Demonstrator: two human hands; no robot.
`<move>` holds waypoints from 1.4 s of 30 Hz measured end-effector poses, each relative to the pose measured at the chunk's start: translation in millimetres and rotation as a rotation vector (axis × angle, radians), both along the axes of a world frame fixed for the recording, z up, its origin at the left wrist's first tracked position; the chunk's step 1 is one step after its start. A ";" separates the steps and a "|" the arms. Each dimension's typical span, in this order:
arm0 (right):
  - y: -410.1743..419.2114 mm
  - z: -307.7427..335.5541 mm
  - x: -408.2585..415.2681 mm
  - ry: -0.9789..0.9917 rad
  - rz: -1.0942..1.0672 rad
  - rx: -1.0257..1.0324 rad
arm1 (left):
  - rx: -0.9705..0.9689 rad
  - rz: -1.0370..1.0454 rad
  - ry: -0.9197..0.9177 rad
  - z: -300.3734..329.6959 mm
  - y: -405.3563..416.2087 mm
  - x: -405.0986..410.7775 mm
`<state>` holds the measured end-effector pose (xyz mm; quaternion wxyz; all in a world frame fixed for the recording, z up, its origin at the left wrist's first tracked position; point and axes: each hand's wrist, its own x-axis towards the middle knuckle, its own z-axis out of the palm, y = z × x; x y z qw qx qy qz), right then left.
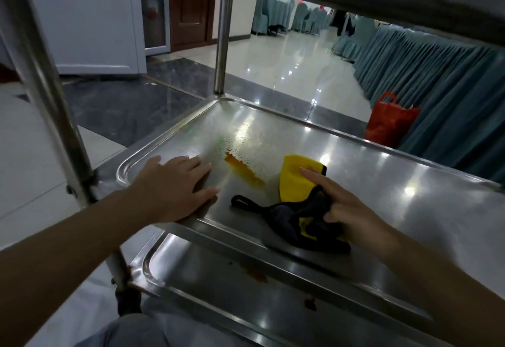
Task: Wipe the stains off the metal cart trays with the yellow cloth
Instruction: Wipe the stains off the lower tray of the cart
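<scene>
head view: the middle tray (382,182) is being steadied by the left hand (175,185), fingers flat; just right of the orange stain (243,169), the yellow cloth (297,180) is being gripped by the right hand (347,210), forefinger extended for wiping.

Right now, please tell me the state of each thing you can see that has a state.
middle tray: stained, wet droplets
orange stain: not wiped yet
yellow cloth: bunched, lying on tray
left hand: flat on tray corner
right hand: holds cloth
lower tray: reddish stains
red bag: standing on floor
</scene>
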<state>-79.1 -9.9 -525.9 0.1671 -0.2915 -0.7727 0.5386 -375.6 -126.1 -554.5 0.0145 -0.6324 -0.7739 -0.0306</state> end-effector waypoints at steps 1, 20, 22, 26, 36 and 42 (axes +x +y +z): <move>-1.6 -0.8 -0.7 -0.031 0.025 0.062 | 0.009 0.017 0.003 -4.1 -4.1 -2.0; 30.1 16.0 -53.3 -0.325 0.096 1.112 | 0.037 -0.067 0.071 3.8 0.9 -32.5; 41.0 12.3 -48.6 -0.380 0.311 1.373 | 0.065 -0.024 0.011 -4.0 -0.9 -33.1; 40.1 -10.3 -78.6 -0.402 0.448 1.213 | 0.080 0.024 -0.060 -14.4 0.6 -34.2; 63.4 -25.7 -195.7 -0.624 0.153 1.079 | 0.074 0.110 -0.064 -24.9 3.8 -41.3; 72.9 -19.2 -245.3 -0.787 0.002 1.106 | 0.091 0.106 -0.086 -27.2 7.4 -45.2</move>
